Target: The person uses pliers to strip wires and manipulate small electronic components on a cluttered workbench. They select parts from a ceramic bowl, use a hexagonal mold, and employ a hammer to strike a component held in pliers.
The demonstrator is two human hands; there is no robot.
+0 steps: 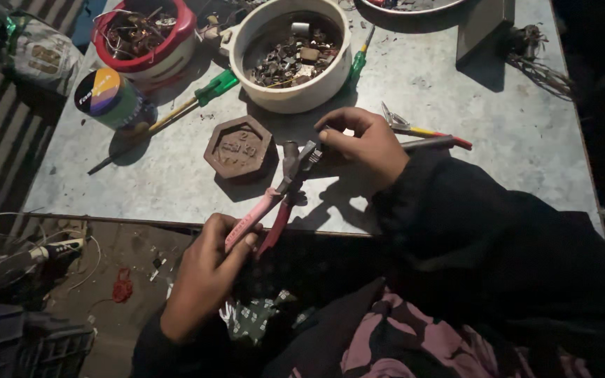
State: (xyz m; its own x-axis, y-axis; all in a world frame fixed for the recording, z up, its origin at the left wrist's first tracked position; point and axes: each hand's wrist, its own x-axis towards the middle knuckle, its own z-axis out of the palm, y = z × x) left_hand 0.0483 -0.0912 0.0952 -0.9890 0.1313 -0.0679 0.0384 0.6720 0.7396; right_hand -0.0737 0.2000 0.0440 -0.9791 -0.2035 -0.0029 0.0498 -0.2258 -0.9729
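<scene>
My left hand (208, 269) grips the pink handles of a pair of pliers (274, 203), held just off the near edge of a grey metal table (456, 105). The pliers' jaws point up and away and close on a small metal part (307, 155). My right hand (362, 143) pinches that same part from the right with fingertips. A rusty hexagonal iron weight (239, 148) lies just left of the jaws.
A white bowl (290, 98) of metal scraps and a red-rimmed bowl (150, 38) of wires stand at the back. A green-handled screwdriver (176, 112), a colourful tape roll (106, 96) and red-and-yellow cutters (421, 131) lie around. Wires and crates sit on the floor at left.
</scene>
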